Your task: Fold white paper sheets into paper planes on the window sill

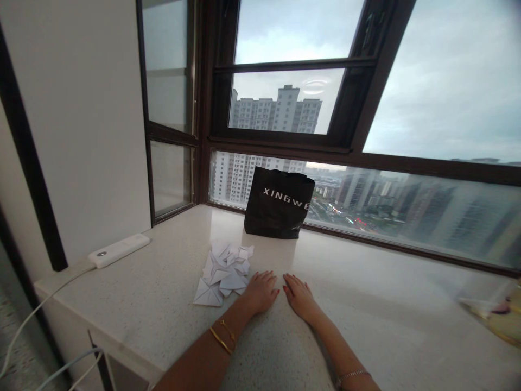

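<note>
My left hand (261,290) rests palm down on the pale stone window ledge (366,304), fingers stretched out and holding nothing. My right hand (299,296) lies flat beside it, also open, fingertips nearly touching the left hand. Just left of my left hand sits a heap of folded white paper pieces (225,272), its nearest piece touching or almost touching my left fingers. A black paper bag (279,202) with white lettering stands upright beyond the hands, against the window.
A white power strip (119,250) with a trailing cable lies at the ledge's left end by the wall. A blurred yellowish object (499,312) sits at the far right edge. Dark-framed windows (345,146) close off the back of the ledge.
</note>
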Tool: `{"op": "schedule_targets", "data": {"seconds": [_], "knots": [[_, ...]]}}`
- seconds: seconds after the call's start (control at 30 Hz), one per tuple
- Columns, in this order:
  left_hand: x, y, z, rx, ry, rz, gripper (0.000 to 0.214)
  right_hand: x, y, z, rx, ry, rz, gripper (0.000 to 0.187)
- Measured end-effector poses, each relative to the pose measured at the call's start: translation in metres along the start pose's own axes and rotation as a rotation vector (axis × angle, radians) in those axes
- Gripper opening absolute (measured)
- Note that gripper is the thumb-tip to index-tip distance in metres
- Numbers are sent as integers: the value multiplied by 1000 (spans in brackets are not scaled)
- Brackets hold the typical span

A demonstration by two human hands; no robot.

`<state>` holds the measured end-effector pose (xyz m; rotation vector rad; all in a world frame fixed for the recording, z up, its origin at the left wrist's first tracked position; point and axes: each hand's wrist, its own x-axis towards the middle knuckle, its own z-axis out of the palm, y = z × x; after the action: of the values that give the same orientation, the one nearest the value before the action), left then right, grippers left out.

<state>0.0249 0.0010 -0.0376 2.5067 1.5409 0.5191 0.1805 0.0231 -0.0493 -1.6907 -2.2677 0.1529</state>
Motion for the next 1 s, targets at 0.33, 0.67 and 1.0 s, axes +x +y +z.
{"op": "schedule_targets", "data": {"seconds": [0.33,0.67,1.0], "knots": [[0,-1,1,11,-1,-2,47,0,0,1,2,15,0,43],[2,5,-3,34,50,1,42,2,2,0,11,9,13,43],[1,-42,-61,173,261,-68,35,0,-2,-4,12,-21,27,45]]}}
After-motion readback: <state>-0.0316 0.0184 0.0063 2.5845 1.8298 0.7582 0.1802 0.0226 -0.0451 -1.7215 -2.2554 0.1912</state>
